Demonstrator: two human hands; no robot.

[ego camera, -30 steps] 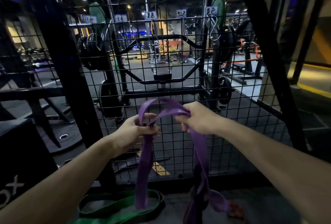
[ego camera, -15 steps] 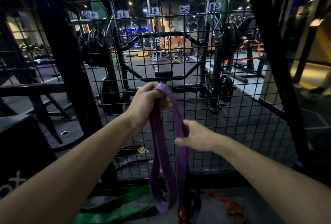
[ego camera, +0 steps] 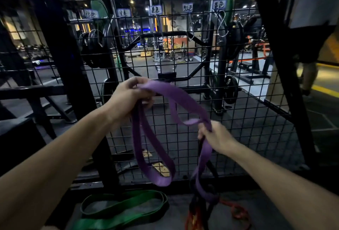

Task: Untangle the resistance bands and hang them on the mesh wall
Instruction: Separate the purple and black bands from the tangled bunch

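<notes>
Since the earlier frame the right hand (ego camera: 217,138) has drawn away to the right and lower, spreading the purple band (ego camera: 156,156) between both hands. Left hand (ego camera: 128,97), raised before the mesh wall (ego camera: 247,119), grips its upper loop; right-hand fingers are curled round another strand. Green band (ego camera: 121,209) lies on the floor, beside a red band (ego camera: 236,211).

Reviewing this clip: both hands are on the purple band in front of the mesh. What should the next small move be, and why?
Probably lift the right hand to draw the purple band out of the black and red bands below. The left hand holds its top and one loop hangs free, but the right-hand strand runs down into that tangle, so it cannot go onto a hook of the mesh wall yet.
</notes>
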